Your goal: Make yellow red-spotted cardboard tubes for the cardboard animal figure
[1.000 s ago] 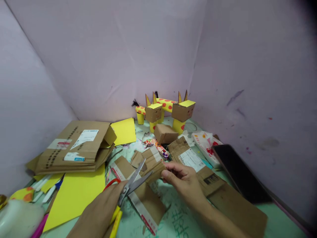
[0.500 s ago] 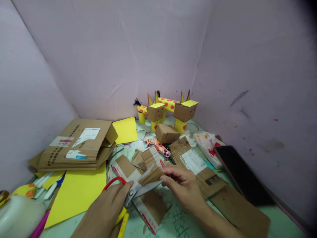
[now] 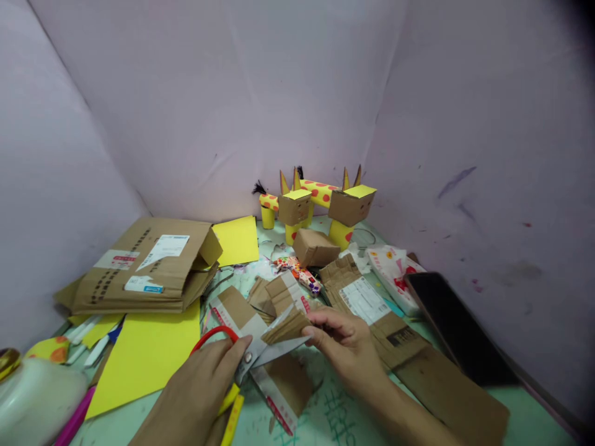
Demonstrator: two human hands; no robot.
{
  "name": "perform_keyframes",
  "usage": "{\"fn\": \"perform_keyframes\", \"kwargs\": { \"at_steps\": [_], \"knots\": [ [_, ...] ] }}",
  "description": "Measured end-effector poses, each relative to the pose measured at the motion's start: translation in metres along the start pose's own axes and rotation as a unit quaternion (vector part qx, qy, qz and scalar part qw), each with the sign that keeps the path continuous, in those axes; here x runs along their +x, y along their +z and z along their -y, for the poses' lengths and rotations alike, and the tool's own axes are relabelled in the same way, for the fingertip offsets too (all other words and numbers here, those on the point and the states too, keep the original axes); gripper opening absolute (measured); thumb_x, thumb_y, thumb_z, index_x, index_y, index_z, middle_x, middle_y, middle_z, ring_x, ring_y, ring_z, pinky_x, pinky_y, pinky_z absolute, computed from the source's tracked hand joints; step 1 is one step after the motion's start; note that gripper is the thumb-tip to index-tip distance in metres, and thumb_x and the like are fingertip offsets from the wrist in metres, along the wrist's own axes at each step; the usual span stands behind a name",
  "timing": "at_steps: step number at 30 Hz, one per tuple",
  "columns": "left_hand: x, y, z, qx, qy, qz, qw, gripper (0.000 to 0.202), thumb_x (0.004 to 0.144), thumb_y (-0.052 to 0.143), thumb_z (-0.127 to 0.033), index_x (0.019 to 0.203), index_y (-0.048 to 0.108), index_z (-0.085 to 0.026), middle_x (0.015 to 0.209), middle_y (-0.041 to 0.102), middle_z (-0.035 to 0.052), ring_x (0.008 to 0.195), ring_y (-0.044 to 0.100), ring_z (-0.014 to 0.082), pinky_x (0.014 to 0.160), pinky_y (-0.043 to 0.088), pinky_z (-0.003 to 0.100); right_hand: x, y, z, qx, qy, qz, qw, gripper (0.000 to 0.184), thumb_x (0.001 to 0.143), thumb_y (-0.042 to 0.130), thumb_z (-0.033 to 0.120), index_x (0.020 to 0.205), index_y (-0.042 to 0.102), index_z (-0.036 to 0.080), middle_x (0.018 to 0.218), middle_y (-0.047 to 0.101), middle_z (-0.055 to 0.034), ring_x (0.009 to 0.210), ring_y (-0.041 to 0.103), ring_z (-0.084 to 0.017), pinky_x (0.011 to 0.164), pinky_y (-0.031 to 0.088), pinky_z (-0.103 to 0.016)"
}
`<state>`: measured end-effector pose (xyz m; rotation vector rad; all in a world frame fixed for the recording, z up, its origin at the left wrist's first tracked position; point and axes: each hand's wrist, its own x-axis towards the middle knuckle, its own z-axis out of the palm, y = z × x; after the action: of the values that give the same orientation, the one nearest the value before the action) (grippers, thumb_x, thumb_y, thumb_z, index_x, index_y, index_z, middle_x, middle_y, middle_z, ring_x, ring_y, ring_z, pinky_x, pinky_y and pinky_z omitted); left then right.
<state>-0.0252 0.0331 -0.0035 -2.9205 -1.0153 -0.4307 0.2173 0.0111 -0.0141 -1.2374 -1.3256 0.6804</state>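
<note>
My left hand (image 3: 209, 378) is closed around the handles of a pair of scissors (image 3: 272, 353), one handle red and the other yellow. The blades stand apart, pointing up and to the right. Between them lies a small piece of brown cardboard (image 3: 287, 326). My right hand (image 3: 348, 347) pinches that piece at its right end between thumb and fingers, close to the blade tips. Beneath the scissors, taped cardboard scraps (image 3: 286, 384) rest on the table.
At the left, a flattened cardboard box (image 3: 153, 266) lies by yellow paper (image 3: 149, 359). Two spotted animal figures (image 3: 351, 207) with box heads stand at the back, near a small box (image 3: 315, 248). A long cardboard strip (image 3: 446, 384) and a dark phone or tablet (image 3: 458, 328) are at right.
The view has shifted slightly. Both hands, the scissors and the cardboard piece hold almost the same positions, with the blades still apart around the piece.
</note>
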Motion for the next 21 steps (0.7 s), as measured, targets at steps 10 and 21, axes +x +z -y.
{"fn": "perform_keyframes", "kwargs": {
  "at_steps": [10, 21],
  "knots": [
    [-0.0006, -0.0001, -0.0011, 0.008, 0.001, -0.008, 1.0, 0.075, 0.069, 0.04, -0.004, 0.138, 0.021, -0.025, 0.122, 0.055, 0.0111, 0.106, 0.057, 0.0251, 0.085, 0.05, 0.032, -0.0018, 0.0003, -0.0038, -0.004, 0.004, -0.019, 1.0, 0.011, 0.071, 0.064, 0.025, 0.071, 0.072, 0.018, 0.067, 0.07, -0.0059, 0.063, 0.063, -0.02, 0.058, 0.049, -0.03],
    [-0.0029, 0.0053, -0.0005, 0.005, -0.012, -0.004, 1.0, 0.069, 0.073, 0.037, -0.003, 0.136, 0.023, -0.028, 0.119, 0.058, 0.0084, 0.103, 0.06, 0.0209, 0.082, 0.051, 0.026, -0.0008, -0.0009, -0.0047, 0.001, 0.037, -0.002, 0.999, 0.013, 0.071, 0.063, 0.026, 0.07, 0.072, 0.018, 0.061, 0.067, -0.0046, 0.057, 0.059, -0.018, 0.052, 0.047, -0.028]
  ]
}}
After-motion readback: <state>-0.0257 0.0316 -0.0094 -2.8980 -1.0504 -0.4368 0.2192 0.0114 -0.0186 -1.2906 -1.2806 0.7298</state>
